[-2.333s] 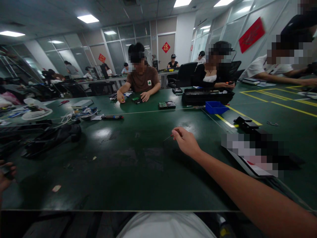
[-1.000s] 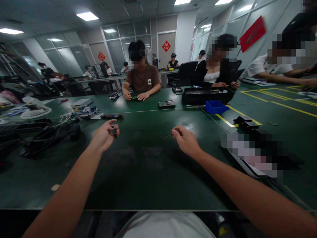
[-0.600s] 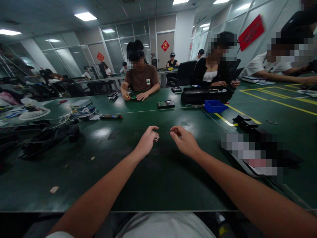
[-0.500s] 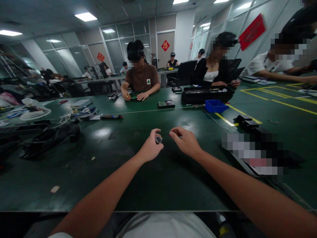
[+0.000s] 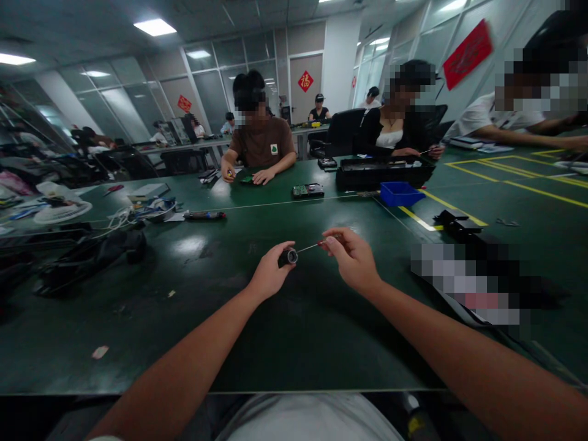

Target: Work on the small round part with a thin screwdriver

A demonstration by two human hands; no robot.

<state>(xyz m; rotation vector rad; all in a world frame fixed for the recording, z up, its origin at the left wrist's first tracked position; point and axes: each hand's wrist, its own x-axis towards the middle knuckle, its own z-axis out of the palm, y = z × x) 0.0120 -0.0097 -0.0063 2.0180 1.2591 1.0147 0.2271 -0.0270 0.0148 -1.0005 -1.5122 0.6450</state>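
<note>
My left hand [image 5: 270,272] is closed round a small black cylindrical part [image 5: 289,257] with a pale ring at its end, which faces right. In my right hand [image 5: 353,257] is a thin screwdriver [image 5: 309,247]. Its slim metal shaft points left and its tip is at or very near the ring of the part; I cannot tell whether it touches. A bit of red shows where the shaft meets my fingers, and the handle is mostly hidden by them. Both hands are held above the green table [image 5: 257,349].
Ahead lie a circuit-board device [image 5: 308,190], a blue tray [image 5: 400,195] and a long black casing [image 5: 383,176]. A pen-like tool [image 5: 205,215] and black parts [image 5: 98,257] are at left. Black pieces [image 5: 463,228] lie at right. Several people sit around.
My right hand has shifted slightly right and turned, so the screwdriver's shaft now shows. My left hand has moved a little left, showing more of the black part.
</note>
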